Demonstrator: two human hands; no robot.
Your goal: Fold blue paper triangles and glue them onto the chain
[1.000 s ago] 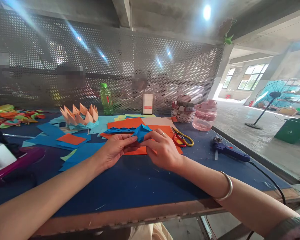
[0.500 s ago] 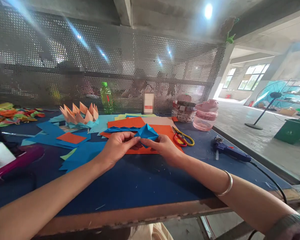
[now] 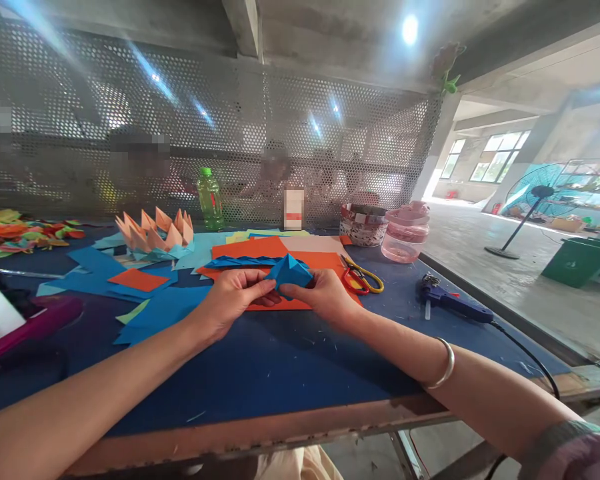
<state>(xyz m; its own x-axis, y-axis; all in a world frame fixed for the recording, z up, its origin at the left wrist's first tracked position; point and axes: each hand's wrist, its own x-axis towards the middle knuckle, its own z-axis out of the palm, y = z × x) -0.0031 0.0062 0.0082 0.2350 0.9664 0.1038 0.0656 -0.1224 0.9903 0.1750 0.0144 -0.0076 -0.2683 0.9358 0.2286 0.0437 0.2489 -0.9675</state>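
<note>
A folded blue paper piece (image 3: 290, 269) is pinched between both my hands, just above an orange sheet (image 3: 260, 250) on the blue table top (image 3: 280, 360). My left hand (image 3: 233, 297) grips its left corner with thumb and fingers closed. From the right, my right hand (image 3: 325, 295) holds the other side, fingers curled under the paper. A silver bangle sits on my right wrist.
Red and yellow scissors (image 3: 360, 277) and a blue glue gun (image 3: 447, 300) with its cord lie to the right. A pink jar (image 3: 405, 233), a patterned tin (image 3: 364, 223), a green bottle (image 3: 210, 199) and an orange paper crown (image 3: 155, 232) stand behind. Blue sheets (image 3: 155, 310) lie left.
The right hand turned from lying over the blue piece to holding it from beneath, and the piece was raised and rotated so its peak points up. The view shifted slightly.
</note>
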